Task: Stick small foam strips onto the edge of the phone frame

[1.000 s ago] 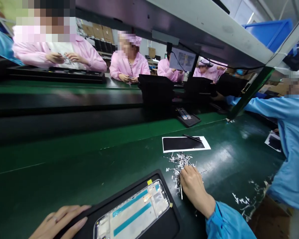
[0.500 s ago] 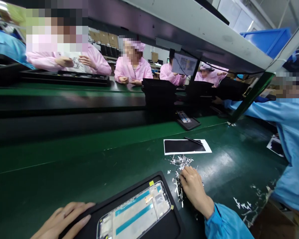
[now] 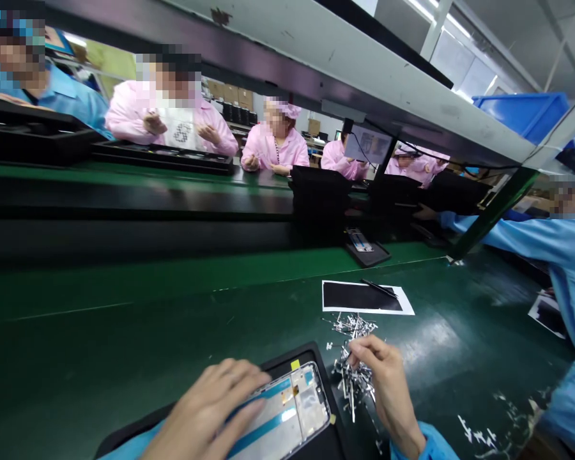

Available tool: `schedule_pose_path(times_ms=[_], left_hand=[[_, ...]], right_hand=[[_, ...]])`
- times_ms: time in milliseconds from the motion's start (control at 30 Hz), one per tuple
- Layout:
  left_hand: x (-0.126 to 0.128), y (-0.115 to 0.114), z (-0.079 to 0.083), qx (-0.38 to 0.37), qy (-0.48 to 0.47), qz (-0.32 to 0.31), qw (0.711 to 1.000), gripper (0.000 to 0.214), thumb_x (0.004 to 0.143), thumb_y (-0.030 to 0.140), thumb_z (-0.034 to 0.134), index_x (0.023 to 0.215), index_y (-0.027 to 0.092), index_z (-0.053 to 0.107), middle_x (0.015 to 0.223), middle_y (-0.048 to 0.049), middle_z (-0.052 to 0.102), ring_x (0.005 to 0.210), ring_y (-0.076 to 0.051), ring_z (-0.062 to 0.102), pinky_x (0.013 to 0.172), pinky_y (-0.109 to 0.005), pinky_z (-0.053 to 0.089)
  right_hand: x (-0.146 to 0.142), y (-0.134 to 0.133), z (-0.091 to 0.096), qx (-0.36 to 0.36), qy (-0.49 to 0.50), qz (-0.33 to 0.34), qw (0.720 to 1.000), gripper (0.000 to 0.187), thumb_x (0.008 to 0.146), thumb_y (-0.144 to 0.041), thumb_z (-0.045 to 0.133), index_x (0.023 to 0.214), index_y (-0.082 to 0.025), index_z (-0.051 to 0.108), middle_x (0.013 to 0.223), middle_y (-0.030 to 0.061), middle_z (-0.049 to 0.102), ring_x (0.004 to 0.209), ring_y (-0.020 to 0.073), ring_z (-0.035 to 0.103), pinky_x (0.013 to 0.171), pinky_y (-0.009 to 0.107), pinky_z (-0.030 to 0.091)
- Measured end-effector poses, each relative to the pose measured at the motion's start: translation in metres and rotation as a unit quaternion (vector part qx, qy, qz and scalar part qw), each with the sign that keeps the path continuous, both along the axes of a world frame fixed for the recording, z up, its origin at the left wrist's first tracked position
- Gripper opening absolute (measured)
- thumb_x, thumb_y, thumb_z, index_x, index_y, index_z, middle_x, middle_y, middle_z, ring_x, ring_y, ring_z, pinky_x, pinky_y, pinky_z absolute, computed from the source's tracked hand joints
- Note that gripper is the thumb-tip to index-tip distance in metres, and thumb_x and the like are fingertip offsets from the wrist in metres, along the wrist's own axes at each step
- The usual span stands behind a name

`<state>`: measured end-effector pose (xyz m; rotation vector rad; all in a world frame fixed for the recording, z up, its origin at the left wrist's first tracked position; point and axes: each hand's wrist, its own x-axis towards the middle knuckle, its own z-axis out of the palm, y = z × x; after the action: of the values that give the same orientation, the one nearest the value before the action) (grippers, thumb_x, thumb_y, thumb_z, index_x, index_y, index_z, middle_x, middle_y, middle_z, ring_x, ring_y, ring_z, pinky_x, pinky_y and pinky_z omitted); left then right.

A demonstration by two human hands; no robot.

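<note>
A silver phone frame (image 3: 301, 409) with blue strips and yellow tabs lies in a black tray (image 3: 311, 352) at the bottom centre. My left hand (image 3: 215, 402) is over the frame's left part, fingers stretched out. Whether it touches the frame I cannot tell. Just right of the tray, my right hand (image 3: 386, 377) has thumb and index finger pinched together above a pile of small black and white strips (image 3: 353, 399). Anything between those fingertips is too small to make out.
Beyond the pile lies a white-edged black sheet (image 3: 349, 296) with tweezers (image 3: 379, 288) on it. Farther back are another tray with a phone frame (image 3: 361, 241) and stacked black trays (image 3: 320, 198). A co-worker's blue sleeve (image 3: 522, 239) reaches in from the right; a green post (image 3: 496, 214) stands nearby.
My left hand has moved right, from the tray's left edge to over the phone frame. My right hand has lifted slightly from the strips, its fingertips now pinched. The view has shifted.
</note>
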<state>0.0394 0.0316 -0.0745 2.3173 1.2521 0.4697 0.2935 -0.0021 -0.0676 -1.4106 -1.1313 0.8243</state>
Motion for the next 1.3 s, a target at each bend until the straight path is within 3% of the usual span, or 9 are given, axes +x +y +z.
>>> schedule_pose_path(times_ms=[67, 133, 267, 433, 667, 867, 1000, 1100, 1300], left_hand=[[0.038, 0.001, 0.018, -0.043, -0.046, -0.036, 0.997, 0.028, 0.08, 0.04, 0.042, 0.1, 0.033, 0.06, 0.106, 0.0011, 0.061, 0.103, -0.023, 0.051, 0.093, -0.039, 0.036], [0.071, 0.003, 0.025, -0.106, -0.099, -0.039, 0.989, 0.026, 0.078, 0.033, 0.043, 0.092, 0.025, 0.063, 0.096, -0.0026, 0.063, 0.095, -0.023, 0.053, 0.086, -0.034, 0.038], [0.103, 0.003, 0.02, -0.2, -0.18, -0.058, 0.961, 0.025, 0.073, 0.029, 0.042, 0.07, 0.018, 0.063, 0.071, -0.0024, 0.064, 0.071, -0.018, 0.056, 0.068, -0.026, 0.038], [0.099, -0.001, 0.012, -0.231, -0.206, -0.036, 0.95, 0.029, 0.071, 0.032, 0.038, 0.064, 0.014, 0.059, 0.057, -0.0023, 0.056, 0.058, -0.015, 0.052, 0.059, -0.023, 0.036], [0.095, 0.004, 0.018, -0.249, -0.225, -0.019, 0.942, 0.031, 0.07, 0.039, 0.04, 0.064, 0.014, 0.058, 0.055, -0.0009, 0.051, 0.057, -0.015, 0.049, 0.058, -0.024, 0.036], [0.09, 0.006, 0.019, -0.25, -0.258, 0.003, 0.933, 0.028, 0.067, 0.039, 0.047, 0.069, 0.015, 0.061, 0.067, -0.0028, 0.058, 0.065, -0.016, 0.051, 0.063, -0.026, 0.037], [0.087, 0.008, 0.018, -0.321, -0.368, 0.05, 0.871, 0.035, 0.062, 0.038, 0.057, 0.088, 0.015, 0.057, 0.064, 0.0, 0.055, 0.063, -0.015, 0.052, 0.059, -0.025, 0.039], [0.088, 0.01, 0.016, -0.373, -0.424, 0.083, 0.821, 0.036, 0.059, 0.038, 0.062, 0.085, 0.014, 0.058, 0.065, -0.0013, 0.058, 0.065, -0.016, 0.055, 0.059, -0.025, 0.041], [0.09, 0.01, 0.012, -0.352, -0.44, 0.105, 0.819, 0.026, 0.061, 0.038, 0.062, 0.069, 0.012, 0.064, 0.071, -0.0055, 0.064, 0.074, -0.019, 0.057, 0.069, -0.026, 0.042]], right_hand=[[-0.008, 0.001, -0.005, -0.015, 0.059, 0.028, 0.998, 0.021, 0.073, -0.033, 0.056, 0.062, -0.015, 0.059, 0.057, 0.0019, 0.057, 0.055, 0.0135, 0.051, 0.056, 0.025, 0.039], [-0.013, 0.0, -0.009, -0.025, 0.101, 0.046, 0.993, 0.02, 0.072, -0.033, 0.057, 0.062, -0.015, 0.059, 0.057, 0.0028, 0.058, 0.055, 0.0133, 0.051, 0.056, 0.025, 0.04], [-0.018, -0.005, -0.01, -0.027, 0.144, 0.056, 0.988, 0.02, 0.069, -0.033, 0.061, 0.059, -0.015, 0.059, 0.055, 0.0014, 0.056, 0.054, 0.0116, 0.05, 0.056, 0.023, 0.039], [-0.02, -0.007, -0.01, -0.035, 0.158, 0.071, 0.984, 0.019, 0.068, -0.032, 0.063, 0.058, -0.015, 0.061, 0.054, 0.0014, 0.056, 0.054, 0.0117, 0.049, 0.056, 0.023, 0.037], [-0.021, -0.007, -0.011, -0.035, 0.145, 0.067, 0.987, 0.017, 0.071, -0.03, 0.06, 0.062, -0.016, 0.063, 0.059, 0.0016, 0.058, 0.059, 0.0124, 0.051, 0.059, 0.024, 0.037], [-0.018, -0.008, -0.016, -0.052, 0.127, 0.08, 0.987, 0.016, 0.068, -0.028, 0.063, 0.059, -0.015, 0.061, 0.055, 0.0006, 0.057, 0.056, 0.0113, 0.049, 0.056, 0.022, 0.035], [-0.02, -0.006, -0.017, -0.058, 0.134, 0.09, 0.985, 0.015, 0.068, -0.028, 0.061, 0.06, -0.016, 0.06, 0.054, 0.0006, 0.056, 0.054, 0.0112, 0.048, 0.054, 0.023, 0.035], [-0.023, -0.006, -0.02, -0.05, 0.134, 0.077, 0.987, 0.016, 0.071, -0.03, 0.06, 0.062, -0.017, 0.06, 0.057, 0.0006, 0.057, 0.055, 0.0111, 0.048, 0.056, 0.023, 0.035], [-0.035, -0.008, -0.03, -0.037, 0.115, 0.1, 0.988, 0.022, 0.069, -0.037, 0.062, 0.06, -0.017, 0.061, 0.056, 0.0005, 0.056, 0.055, 0.0126, 0.049, 0.055, 0.023, 0.035]])
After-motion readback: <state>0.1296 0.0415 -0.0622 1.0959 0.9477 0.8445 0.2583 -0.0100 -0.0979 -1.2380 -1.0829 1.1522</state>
